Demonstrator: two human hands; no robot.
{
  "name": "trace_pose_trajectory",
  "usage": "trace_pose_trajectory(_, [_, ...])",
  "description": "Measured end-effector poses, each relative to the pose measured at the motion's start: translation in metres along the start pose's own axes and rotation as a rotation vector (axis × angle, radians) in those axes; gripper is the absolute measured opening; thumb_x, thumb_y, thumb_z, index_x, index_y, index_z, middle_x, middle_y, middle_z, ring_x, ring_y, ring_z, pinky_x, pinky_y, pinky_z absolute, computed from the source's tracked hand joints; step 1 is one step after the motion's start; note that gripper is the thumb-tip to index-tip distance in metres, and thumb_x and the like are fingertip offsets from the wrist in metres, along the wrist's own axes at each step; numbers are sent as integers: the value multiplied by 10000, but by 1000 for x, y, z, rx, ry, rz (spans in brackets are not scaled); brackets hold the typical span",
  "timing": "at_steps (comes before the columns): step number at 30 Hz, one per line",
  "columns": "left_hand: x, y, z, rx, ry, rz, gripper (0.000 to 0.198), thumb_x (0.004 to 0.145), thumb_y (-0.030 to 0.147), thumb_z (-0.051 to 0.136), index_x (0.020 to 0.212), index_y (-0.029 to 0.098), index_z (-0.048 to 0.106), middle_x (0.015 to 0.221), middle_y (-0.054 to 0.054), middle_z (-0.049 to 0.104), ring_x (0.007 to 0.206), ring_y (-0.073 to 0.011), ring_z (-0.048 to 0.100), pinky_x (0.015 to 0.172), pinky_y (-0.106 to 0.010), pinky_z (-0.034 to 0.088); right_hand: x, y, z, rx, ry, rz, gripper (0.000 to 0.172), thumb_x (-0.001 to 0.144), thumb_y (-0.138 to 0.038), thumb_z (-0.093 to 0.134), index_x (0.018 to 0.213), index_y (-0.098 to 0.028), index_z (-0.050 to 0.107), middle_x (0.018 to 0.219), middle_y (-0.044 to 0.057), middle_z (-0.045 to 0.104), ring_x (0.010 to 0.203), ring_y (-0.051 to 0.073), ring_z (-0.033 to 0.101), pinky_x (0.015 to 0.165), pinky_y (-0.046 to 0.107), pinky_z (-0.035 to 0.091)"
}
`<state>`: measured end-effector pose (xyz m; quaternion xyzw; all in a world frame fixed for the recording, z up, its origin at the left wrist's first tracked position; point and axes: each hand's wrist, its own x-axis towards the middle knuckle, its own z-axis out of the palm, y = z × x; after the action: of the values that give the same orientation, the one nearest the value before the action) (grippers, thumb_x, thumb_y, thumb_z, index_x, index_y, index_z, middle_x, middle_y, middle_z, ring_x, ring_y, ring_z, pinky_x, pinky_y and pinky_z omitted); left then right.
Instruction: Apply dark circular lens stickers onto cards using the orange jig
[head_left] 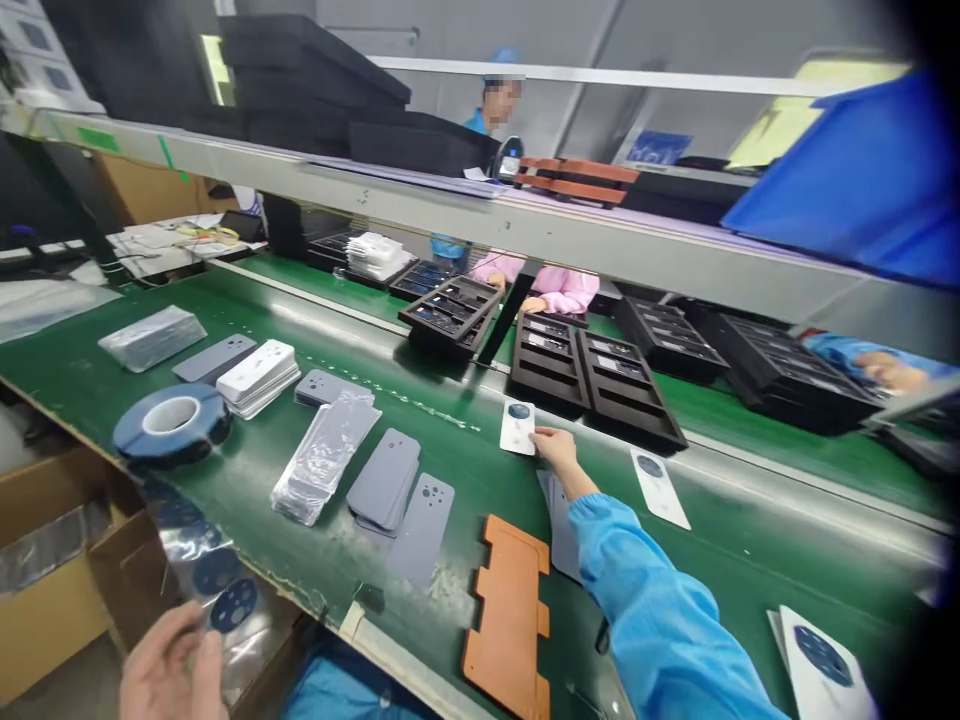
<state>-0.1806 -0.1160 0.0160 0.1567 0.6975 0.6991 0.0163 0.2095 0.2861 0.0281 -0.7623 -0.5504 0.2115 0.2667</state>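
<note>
My right hand [556, 449] pinches the right edge of a white card-like phone back panel [516, 440] with a dark blue round film on its upper part. At the lower left my left hand [176, 665] has its fingers half curled and the thumb apart, with nothing visible between them. Beside it hangs a clear strip of round blue films [234, 605], below the blue roll [127, 422] at the table edge. Grey panels [562, 525] lie partly hidden under my right forearm. Another white panel with a blue film [660, 487] lies right of it.
An orange notched plate [510, 610] lies near the front edge. Grey panel stacks [384, 480], a plastic-wrapped stack [322, 455] and white panels [257, 375] stand left. Black trays [547, 365] line the far side under a shelf beam [450, 205]. Co-workers in pink sleeves [566, 288] sit opposite.
</note>
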Motion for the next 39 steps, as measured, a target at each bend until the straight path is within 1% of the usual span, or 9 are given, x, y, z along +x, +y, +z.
trace_pose_trajectory(3, [15,-15,-12,98,-13,-100,859,678,498,821,1429,213,518,1560,-128,451,1437,-388,409,1211,-564,295,11,1,8,-156,-44,44,300,908,-300,693,1154,-127,683,1149,141,687,1058,269,669,926,433,541])
trace_pose_trajectory(6, [19,-40,-15,107,-114,-367,990,677,508,817,1514,200,387,1579,-192,409,1472,-384,362,1211,-576,267,13,0,16,-294,-41,43,311,787,-233,715,1073,-115,747,1043,209,714,1072,360,676,926,457,509])
trace_pose_trajectory(11, [14,-58,-17,80,-319,-467,873,642,556,808,1346,115,538,1014,-155,754,974,-320,741,969,-498,545,6,-3,19,-458,-49,-39,363,706,-277,700,1031,-132,774,1124,264,684,1090,445,658,863,527,513])
trace_pose_trajectory(15, [9,-33,-16,46,-360,-365,814,768,553,719,1397,92,484,755,-52,740,744,-234,743,846,-396,577,-13,-13,25,-491,-41,-176,441,779,-348,641,1157,-145,743,1321,278,592,1157,429,622,906,531,503])
trace_pose_trajectory(19, [4,-7,-12,15,-362,-325,846,832,533,688,1488,99,376,705,-16,723,702,-197,725,757,-325,575,-70,-42,46,-326,-110,-466,382,859,-415,561,1081,-162,742,1191,189,670,1002,321,679,900,452,526])
trace_pose_trajectory(24, [-5,0,-9,21,-405,-345,835,875,526,666,1542,149,335,718,-5,722,611,-169,685,583,-262,535,-203,-91,79,111,-439,-901,308,931,-432,545,1021,-206,734,1087,110,712,904,242,695,869,398,567])
trace_pose_trajectory(29, [-18,-6,-9,-4,-486,-319,758,927,466,631,1547,149,332,749,-8,722,761,-180,725,767,-298,578,-313,-128,97,237,-735,-1265,317,979,-400,574,1240,-248,669,1236,110,679,1118,242,657,970,399,556])
trace_pose_trajectory(34, [-24,-13,-13,-14,-525,-301,710,928,452,635,1517,152,376,874,-44,752,771,-176,728,809,-316,592,-339,-143,108,191,-692,-1536,244,1020,-315,518,1182,-220,672,1208,118,693,1081,231,644,929,398,529])
trace_pose_trajectory(39, [-26,-15,-10,56,-551,-286,688,943,413,616,1526,193,323,1033,-95,758,774,-175,732,801,-330,599,-333,-143,106,271,-611,-1408,232,1036,-260,457,1053,-202,681,1037,99,736,934,214,664,828,380,514])
